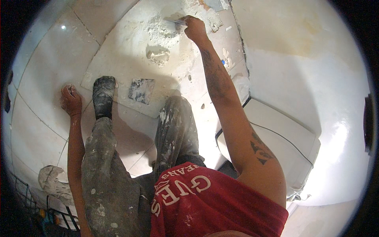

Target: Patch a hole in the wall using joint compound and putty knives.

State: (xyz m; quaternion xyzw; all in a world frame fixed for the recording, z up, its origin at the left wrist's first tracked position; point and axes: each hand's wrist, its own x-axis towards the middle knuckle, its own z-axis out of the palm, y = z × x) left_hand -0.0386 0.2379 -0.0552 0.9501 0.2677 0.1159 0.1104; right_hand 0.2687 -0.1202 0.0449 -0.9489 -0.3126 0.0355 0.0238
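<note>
At the top of the view, my right hand (195,30) is closed around a putty knife (174,21), whose thin blade is blurred. The blade is over a heap of white powder (160,28) on a pale board (118,59). A lump of off-white paste (158,56) sits on the board, nearer to me. Closer still lies a dark square plate (141,91) smeared with white. My left hand (71,99) is down by the tiled floor at the left, fingers curled and dusted with white. What it holds, if anything, is hidden.
My sock-covered foot (104,94) and bent knee (175,114) are close to the board's near edge. A white boxy object (276,132) stands at right beside a pale wall (284,47). A crumpled bag (55,181) and black wire rack (27,195) are at lower left.
</note>
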